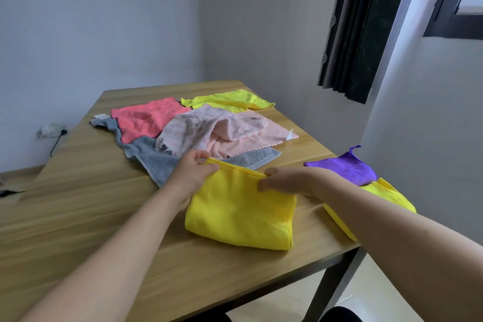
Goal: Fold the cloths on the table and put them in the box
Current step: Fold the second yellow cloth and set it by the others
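Observation:
A yellow cloth, folded over, lies near the front of the wooden table. My left hand pinches its far left corner. My right hand grips its far right corner. Behind them lies a loose heap: a grey towel, a coral cloth, a pale pink towel and a lime-yellow cloth. A folded purple cloth and another folded yellow cloth rest at the table's right edge, partly hidden by my right forearm. No box is in view.
The table stands in a room corner, with grey walls behind and to the right. A dark curtain hangs by a window at the upper right. A wall socket with a cable sits low on the left wall.

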Tool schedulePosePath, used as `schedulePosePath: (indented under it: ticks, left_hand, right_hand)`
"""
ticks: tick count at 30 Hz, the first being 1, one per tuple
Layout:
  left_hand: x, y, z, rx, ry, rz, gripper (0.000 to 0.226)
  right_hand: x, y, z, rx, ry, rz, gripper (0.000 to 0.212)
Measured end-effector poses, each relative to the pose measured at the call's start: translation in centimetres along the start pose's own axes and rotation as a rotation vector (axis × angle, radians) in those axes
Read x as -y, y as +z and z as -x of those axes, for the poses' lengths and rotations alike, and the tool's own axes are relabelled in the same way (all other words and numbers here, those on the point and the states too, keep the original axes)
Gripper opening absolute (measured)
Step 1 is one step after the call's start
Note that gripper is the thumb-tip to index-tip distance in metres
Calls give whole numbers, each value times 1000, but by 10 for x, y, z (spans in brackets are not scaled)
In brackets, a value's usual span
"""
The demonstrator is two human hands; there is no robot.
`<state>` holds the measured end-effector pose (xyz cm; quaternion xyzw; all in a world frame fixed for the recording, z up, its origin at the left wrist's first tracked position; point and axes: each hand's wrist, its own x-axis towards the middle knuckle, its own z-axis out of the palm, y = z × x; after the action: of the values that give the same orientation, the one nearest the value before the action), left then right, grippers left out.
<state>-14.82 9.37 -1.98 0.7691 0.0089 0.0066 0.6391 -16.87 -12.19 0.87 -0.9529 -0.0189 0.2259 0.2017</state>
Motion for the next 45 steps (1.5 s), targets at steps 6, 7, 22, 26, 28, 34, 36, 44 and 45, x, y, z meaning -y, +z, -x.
schedulePosePath:
  ticks: [6, 7, 22, 26, 28, 34, 36, 44, 45]
  left_hand:
    - [22, 13, 9, 166, -201, -625, 20]
    - [24, 15, 10, 165, -194, -689, 25]
    - [-1, 52, 63, 264, 656, -1136, 24]
    - [21, 58, 77, 284, 667, -1032, 19]
    - [21, 58, 80, 267, 728, -984, 18]
    - [17, 54, 88, 352, 775, -1117, 23]
    - [19, 53, 91, 444, 671, -1160, 30]
    - [14, 55, 108, 335, 606, -1333, 41]
    - [13, 56, 109, 321, 587, -1341, 40]
  right_hand:
    - [-26, 15, -5, 44, 252, -135, 47]
    - [-29, 17, -7, 35, 281, -181, 52]
    - [-33, 28, -15, -39, 278, -731, 15]
    - [-35, 28, -7, -90, 242, -747, 16]
    - [-37, 27, -4, -107, 227, -756, 16]
    - [-33, 26, 0, -65, 267, -787, 15]
    - [-32, 26, 1, -84, 258, -847, 17]
    - [-29, 21, 10, -61, 173, -816, 66]
    - [-30, 19, 13, -38, 145, -827, 69]
